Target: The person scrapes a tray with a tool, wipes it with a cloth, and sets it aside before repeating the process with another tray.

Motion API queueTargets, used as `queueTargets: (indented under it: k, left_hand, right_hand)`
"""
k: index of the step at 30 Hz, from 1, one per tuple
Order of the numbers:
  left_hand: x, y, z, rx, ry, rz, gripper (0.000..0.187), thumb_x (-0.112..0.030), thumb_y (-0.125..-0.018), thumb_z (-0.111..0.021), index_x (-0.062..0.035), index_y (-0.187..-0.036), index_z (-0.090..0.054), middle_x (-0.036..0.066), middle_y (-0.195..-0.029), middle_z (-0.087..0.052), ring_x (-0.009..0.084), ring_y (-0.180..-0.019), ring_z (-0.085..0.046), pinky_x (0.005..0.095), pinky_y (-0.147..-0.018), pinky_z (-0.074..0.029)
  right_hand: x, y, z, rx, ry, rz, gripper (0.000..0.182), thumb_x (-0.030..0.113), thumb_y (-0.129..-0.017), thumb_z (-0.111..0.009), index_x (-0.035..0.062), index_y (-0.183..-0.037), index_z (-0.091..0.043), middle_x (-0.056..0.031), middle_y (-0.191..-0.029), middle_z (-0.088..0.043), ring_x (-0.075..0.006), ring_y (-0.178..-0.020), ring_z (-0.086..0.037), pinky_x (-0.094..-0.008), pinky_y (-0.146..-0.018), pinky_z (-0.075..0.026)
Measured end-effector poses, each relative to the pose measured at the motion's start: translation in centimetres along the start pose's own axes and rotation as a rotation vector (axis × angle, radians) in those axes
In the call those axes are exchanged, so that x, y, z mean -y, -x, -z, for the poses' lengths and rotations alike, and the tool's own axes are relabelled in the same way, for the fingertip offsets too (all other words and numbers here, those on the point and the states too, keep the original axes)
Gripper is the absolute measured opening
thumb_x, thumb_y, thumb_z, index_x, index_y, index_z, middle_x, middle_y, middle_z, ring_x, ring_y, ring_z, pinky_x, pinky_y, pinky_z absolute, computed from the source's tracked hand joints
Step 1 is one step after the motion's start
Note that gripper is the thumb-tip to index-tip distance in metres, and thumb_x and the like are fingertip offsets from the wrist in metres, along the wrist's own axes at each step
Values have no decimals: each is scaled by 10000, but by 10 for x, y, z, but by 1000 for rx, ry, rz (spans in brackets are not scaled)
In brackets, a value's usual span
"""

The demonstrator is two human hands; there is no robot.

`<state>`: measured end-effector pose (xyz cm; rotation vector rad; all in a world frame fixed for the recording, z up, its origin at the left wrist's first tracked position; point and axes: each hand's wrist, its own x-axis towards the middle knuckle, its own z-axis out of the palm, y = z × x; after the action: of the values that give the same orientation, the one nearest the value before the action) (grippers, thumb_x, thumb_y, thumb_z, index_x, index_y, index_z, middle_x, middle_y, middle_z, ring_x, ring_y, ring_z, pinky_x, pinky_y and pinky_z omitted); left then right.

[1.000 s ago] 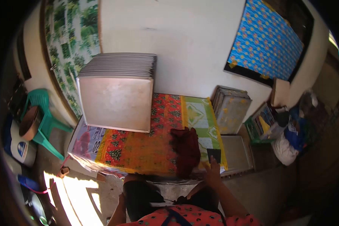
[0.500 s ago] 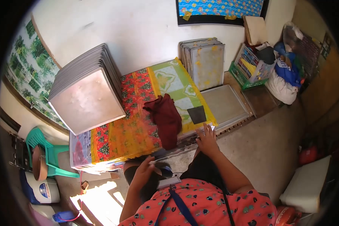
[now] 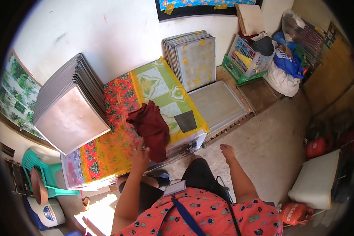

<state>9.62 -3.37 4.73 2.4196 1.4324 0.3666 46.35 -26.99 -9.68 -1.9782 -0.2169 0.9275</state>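
Observation:
My left hand (image 3: 138, 157) is over the front part of the covered table (image 3: 118, 153), fingers spread and with nothing held, just left of the dark red cloth (image 3: 149, 128). Whether it touches the cloth is unclear. Out past the table's right front corner, my right hand (image 3: 227, 152) hangs above the floor with its fingers bent. What it holds, if anything, is too small to tell. A dark square piece (image 3: 185, 121) lies on the green patterned cover, right of the red cloth.
Stacked metal trays (image 3: 72, 118) lean on the table's left; more trays (image 3: 194, 63) stand at the wall. A flat tray (image 3: 218, 104) lies right of the table. Farther right are a crate (image 3: 249, 59) and bags (image 3: 281, 80). A green chair (image 3: 49, 169) is at lower left.
My left hand has moved up and left onto the table area beside the cloth. The right one has drawn away from the table's corner, to the right. The view has shifted.

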Motion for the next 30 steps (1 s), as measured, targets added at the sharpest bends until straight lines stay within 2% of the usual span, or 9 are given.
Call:
queueTargets:
  k: [1,3,5,10,14,20,23,27,30]
  left_hand:
    - [3,-8,-8,-34,-8,37,521,-351,-936,-472,-136,-1401,-377,251,-1501,-204,466,-1377,-165,650,-1065,-108]
    - [8,-25,-21,-99,-29,108,511,-340,-945,-450,-121,-1400,-374,241,-1504,-205,463,-1373,-175,647,-1066,-112]
    - [8,-31,-33,-74,-189,116,504,-331,-942,-446,-93,-1384,-401,218,-1505,-230,453,-1371,-192,626,-1080,-117]
    - [7,-35,-32,-54,-149,113,502,-310,-901,-494,-78,-1345,-453,154,-1503,-283,403,-1388,-204,600,-1097,-97]
    - [5,-39,-27,-13,-172,147,524,-289,-874,-510,-73,-1348,-448,146,-1509,-279,393,-1399,-187,579,-1107,-80]
    - [0,-41,-22,45,-177,190,557,-291,-854,-514,-78,-1363,-434,136,-1518,-266,388,-1410,-163,558,-1117,-60]
    - [-3,-42,-20,51,-161,197,565,-300,-852,-511,-89,-1370,-429,135,-1520,-261,387,-1412,-156,556,-1120,-49]
    - [-6,-41,-17,44,-147,223,572,-314,-851,-512,-109,-1377,-421,131,-1520,-260,383,-1413,-156,556,-1122,-55]
    - [-5,-40,-18,31,-158,227,572,-333,-855,-510,-127,-1381,-416,123,-1518,-264,381,-1414,-158,555,-1123,-76]
  right_hand:
    - [2,-6,-1,-3,-120,-132,317,214,-844,-602,102,-1140,-622,-65,-1011,-652,-192,-874,-595,-391,-745,-459]
    - [7,-23,-7,-20,-317,-256,304,248,-863,-591,117,-1136,-608,-42,-969,-642,-172,-793,-566,-349,-676,-435]
    - [-1,-55,-12,-4,-440,-349,302,236,-885,-562,119,-1163,-582,-62,-974,-635,-204,-836,-576,-384,-730,-446]
    - [-1,-121,-33,-54,-647,-542,351,246,-909,-534,125,-1237,-512,-87,-1082,-591,-259,-892,-569,-444,-762,-456]
    - [8,-155,-50,-109,-677,-539,373,273,-917,-533,129,-1258,-487,-85,-1119,-567,-267,-957,-565,-435,-797,-449]
    - [10,-180,-56,-151,-746,-583,406,293,-906,-540,140,-1275,-470,-85,-1171,-543,-258,-968,-558,-424,-797,-445]
    - [13,-187,-57,-151,-652,-555,419,307,-893,-551,141,-1269,-472,-83,-1175,-533,-261,-994,-550,-427,-816,-436]
    - [27,-191,-55,-187,-469,-553,397,246,-862,-580,93,-1213,-474,-141,-967,-549,-314,-769,-590,-435,-605,-480]
    - [13,-217,-48,-158,-404,-632,363,220,-854,-581,53,-1161,-480,-163,-865,-546,-319,-669,-577,-443,-545,-475]
